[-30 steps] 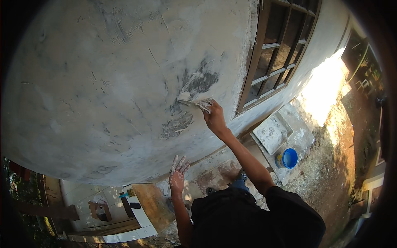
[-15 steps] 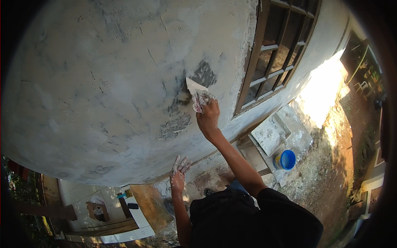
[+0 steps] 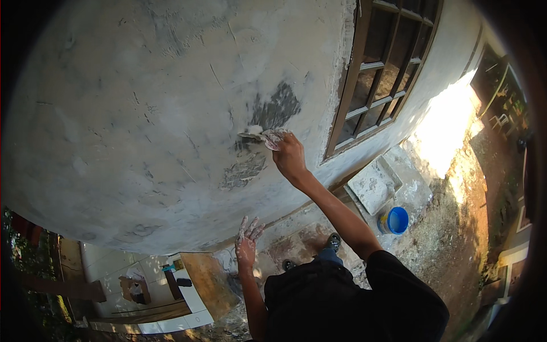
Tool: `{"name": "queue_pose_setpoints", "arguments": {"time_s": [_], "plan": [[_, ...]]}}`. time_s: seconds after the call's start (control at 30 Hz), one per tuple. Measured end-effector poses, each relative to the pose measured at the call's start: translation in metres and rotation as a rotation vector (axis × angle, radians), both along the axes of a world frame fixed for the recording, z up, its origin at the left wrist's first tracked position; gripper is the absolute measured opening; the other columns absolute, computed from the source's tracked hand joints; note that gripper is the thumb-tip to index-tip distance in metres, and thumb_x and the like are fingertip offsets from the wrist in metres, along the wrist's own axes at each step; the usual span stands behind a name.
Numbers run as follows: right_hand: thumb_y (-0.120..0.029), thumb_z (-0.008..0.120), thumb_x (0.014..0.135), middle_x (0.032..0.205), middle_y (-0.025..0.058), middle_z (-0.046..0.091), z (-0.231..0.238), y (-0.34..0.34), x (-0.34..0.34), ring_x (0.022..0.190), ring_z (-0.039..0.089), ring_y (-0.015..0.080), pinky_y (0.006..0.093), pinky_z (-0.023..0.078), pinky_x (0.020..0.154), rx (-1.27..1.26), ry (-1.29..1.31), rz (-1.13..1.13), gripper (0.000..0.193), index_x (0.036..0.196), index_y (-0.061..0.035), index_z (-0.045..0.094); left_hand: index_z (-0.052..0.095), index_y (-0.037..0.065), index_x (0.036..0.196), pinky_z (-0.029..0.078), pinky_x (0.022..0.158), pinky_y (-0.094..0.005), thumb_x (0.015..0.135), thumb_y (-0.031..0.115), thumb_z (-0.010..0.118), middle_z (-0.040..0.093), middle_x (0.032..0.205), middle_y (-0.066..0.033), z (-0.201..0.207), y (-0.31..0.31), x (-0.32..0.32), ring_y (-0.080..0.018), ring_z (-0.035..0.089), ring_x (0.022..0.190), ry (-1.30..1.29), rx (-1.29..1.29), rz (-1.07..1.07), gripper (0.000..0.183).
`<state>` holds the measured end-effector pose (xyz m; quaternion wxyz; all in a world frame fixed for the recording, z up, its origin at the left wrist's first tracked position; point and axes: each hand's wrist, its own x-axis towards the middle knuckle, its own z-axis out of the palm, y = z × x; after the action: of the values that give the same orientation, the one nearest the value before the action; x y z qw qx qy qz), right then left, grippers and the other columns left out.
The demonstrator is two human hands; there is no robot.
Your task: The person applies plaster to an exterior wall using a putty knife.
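My right hand [image 3: 290, 153] grips a putty knife [image 3: 249, 135] whose handle side is caked with white filler. The blade points left and meets the wall [image 3: 171, 122], with a pale lump of filler on it. Just above the blade is a dark bare patch [image 3: 278, 107] of rough grey render. A second grey patch [image 3: 244, 171] lies below it. Lower down, my left hand [image 3: 247, 246] hangs in front of the wall's foot. It is empty, fingers stretched apart and smeared with white.
A brown-framed window [image 3: 379, 80] is set in the wall at right. Below it, a filler-smeared tray [image 3: 373, 182] and a blue bucket [image 3: 394, 220] stand on a dusty board. A brown board [image 3: 208, 285] lies by the tiled floor [image 3: 108, 262] at lower left. My feet show below me.
My right hand has turned the putty knife from pointing up to pointing left and brought its blade lower on the wall. One of my feet has come into view. My left hand has hardly moved.
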<state>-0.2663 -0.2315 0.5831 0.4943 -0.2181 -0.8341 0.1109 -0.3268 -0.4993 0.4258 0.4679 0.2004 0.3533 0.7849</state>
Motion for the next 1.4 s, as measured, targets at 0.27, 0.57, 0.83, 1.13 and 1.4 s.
{"name": "queue_pose_setpoints", "arguments": {"time_s": [0.27,0.57,0.83,1.13,1.4], "plan": [[0.004,0.061,0.072,0.091,0.0185,0.064,0.075,0.041,0.033,0.081,0.061,0.0374,0.0383,0.050,0.073,0.039,0.292,-0.048,0.024,0.094,0.0006,0.068,0.020,0.004,0.147,0.030,0.107,-0.0461,0.091,0.044,0.047,0.032,0.143,-0.0277,-0.012,-0.010,-0.005,-0.0398,0.041,0.127,0.015,0.062,0.012,0.074],[0.002,0.065,0.066,0.089,0.0202,0.060,0.024,0.001,-0.004,0.080,0.059,0.0390,0.0432,0.050,0.069,0.044,0.223,-0.123,0.018,0.084,0.0030,0.066,0.020,0.005,0.147,0.028,0.108,-0.0466,0.090,0.046,0.050,0.032,0.144,-0.0269,-0.012,-0.026,-0.013,-0.0405,0.040,0.127,0.095,0.157,0.023,0.077],[-0.004,0.070,0.065,0.093,0.0205,0.056,-0.072,-0.045,-0.072,0.077,0.057,0.0390,0.0432,0.049,0.057,0.134,0.186,-0.208,0.037,0.101,-0.0010,0.062,0.023,0.005,0.147,0.032,0.104,-0.0419,0.092,0.043,0.048,0.037,0.142,-0.0262,-0.004,-0.015,-0.019,-0.0375,0.045,0.125,0.064,-0.040,0.068,0.071],[0.004,0.060,0.066,0.092,0.0239,0.056,-0.022,-0.034,-0.004,0.079,0.055,0.0414,0.0466,0.047,0.066,-0.060,0.124,-0.034,0.031,0.096,0.0036,0.061,0.023,0.006,0.147,0.031,0.104,-0.0419,0.092,0.041,0.047,0.037,0.142,-0.0248,-0.005,-0.029,-0.026,-0.0368,0.045,0.124,0.015,-0.057,0.109,0.069],[0.001,0.060,0.067,0.096,0.0334,0.045,0.024,-0.002,-0.036,0.087,0.049,0.0471,0.0503,0.047,0.070,-0.095,0.112,-0.373,0.017,0.079,0.0105,0.054,0.023,0.004,0.146,0.033,0.103,-0.0427,0.093,0.039,0.046,0.039,0.141,-0.0255,-0.007,-0.012,-0.026,-0.0369,0.047,0.123,0.082,-0.022,0.040,0.068]]}}
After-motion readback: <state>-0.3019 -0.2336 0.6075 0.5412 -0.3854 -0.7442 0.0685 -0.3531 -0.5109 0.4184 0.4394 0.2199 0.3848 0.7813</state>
